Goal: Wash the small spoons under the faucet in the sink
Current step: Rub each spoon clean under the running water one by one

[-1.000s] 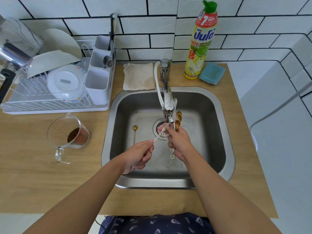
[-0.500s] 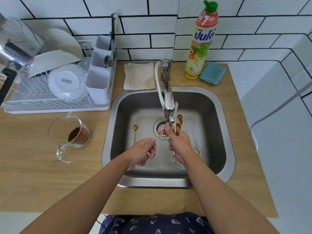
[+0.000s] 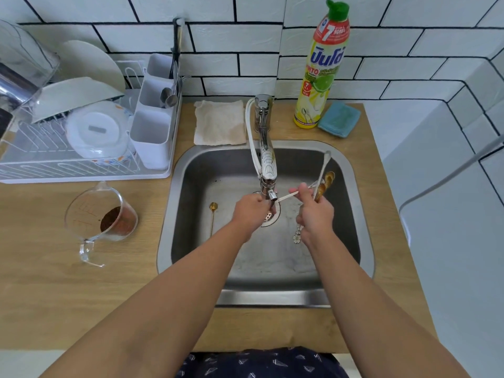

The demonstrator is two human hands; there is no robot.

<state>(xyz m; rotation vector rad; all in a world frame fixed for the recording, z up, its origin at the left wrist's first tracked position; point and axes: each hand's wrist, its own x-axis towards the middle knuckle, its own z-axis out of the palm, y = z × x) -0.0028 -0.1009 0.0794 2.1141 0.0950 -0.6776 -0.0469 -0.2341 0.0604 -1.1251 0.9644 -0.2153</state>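
Note:
My left hand (image 3: 252, 211) is curled just under the faucet (image 3: 267, 165) spout, gripping one end of a thin silver spoon (image 3: 286, 197). The spoon runs right to my right hand (image 3: 315, 212), whose fingertips pinch its other end. That same hand grips a bundle of small spoons (image 3: 326, 181): gold bowls and a silver one stick up past the fingers, and flower-shaped handle ends hang below the palm. Another gold spoon (image 3: 212, 214) lies on the floor of the steel sink (image 3: 365, 241), left of the drain. I cannot make out a water stream.
A dish rack (image 3: 81, 165) with plates and a cutlery caddy stands at the left. A glass measuring cup (image 3: 101, 219) with brown dregs sits on the wooden counter. Behind the sink are a beige cloth (image 3: 219, 122), a dish soap bottle (image 3: 321, 69) and a blue sponge (image 3: 339, 118).
My left hand has moved up and right, under the faucet spout. My right hand has shifted right with its bundle of spoons, so the silver spoon now stretches between both hands.

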